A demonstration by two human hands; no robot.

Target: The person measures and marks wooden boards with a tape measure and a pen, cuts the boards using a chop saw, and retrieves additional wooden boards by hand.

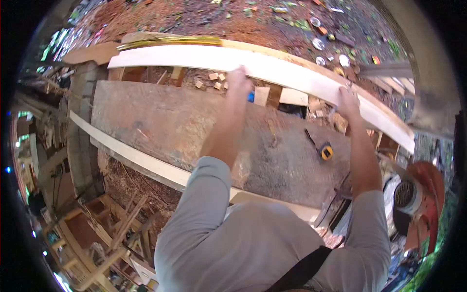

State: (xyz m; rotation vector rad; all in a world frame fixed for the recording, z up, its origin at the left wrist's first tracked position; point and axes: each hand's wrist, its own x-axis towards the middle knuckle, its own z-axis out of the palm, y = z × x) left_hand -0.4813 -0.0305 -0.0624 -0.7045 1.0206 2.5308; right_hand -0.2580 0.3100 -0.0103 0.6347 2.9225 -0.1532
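A long pale board [287, 73] lies along the far side of the workbench [160, 114]. My left hand [238, 80] is closed on its near edge around the middle. Further right, my right hand [348, 101] grips the same edge, fingers curled over the wood. A bundle of thin yellow strips [170, 42] rests behind the board's left part. Between the board and the benchtop, small wooden blocks [213, 76] and offcuts show in a gap. A yellow and black tape measure [326, 153] sits on the bench, nearer my right arm.
A long narrow pale strip [129, 148] runs along the bench's near edge. An orange power tool [425, 194] stands at the right. Wooden frames and scrap pieces [104, 233] are piled at the lower left. Litter is scattered over the reddish ground [194, 17] beyond the bench.
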